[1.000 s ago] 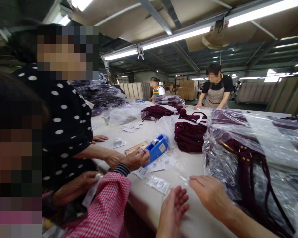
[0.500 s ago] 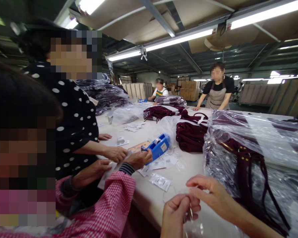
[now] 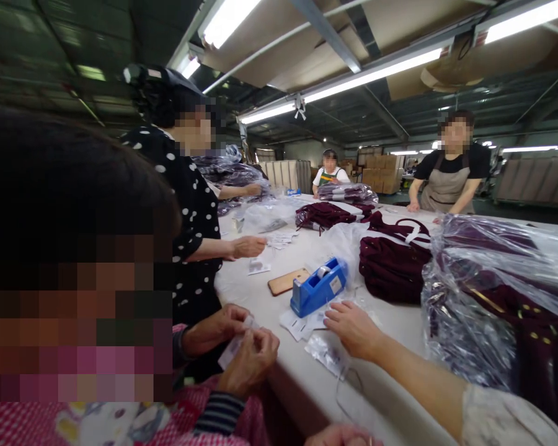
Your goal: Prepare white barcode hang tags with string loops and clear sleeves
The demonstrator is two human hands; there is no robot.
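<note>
1. Right hand (image 3: 353,327) is out flat on the white table (image 3: 400,322), palm down, fingers loosely spread and resting on a scatter of small paper tags (image 3: 302,322); it grips nothing that I can see.
2. Left hand (image 3: 341,437) is barely in shot, just a sliver at the bottom edge, so I cannot tell whether it is open or closed.
3. Big bagged pile of maroon garments (image 3: 502,297) sits just to the right of the reaching arm, near it.
4. Blue tape dispenser (image 3: 320,288) lies just ahead of the right hand, long axis slanting away to the upper right; the right hand is clearly the nearer one.
5. Small clear packet (image 3: 328,354) lies just under the wrist, toward the table edge, and a thin clear loop beside it is hard to make out.
6. Next seat over, a co-worker's hands (image 3: 242,347) pinch a small tag of their own.
</note>
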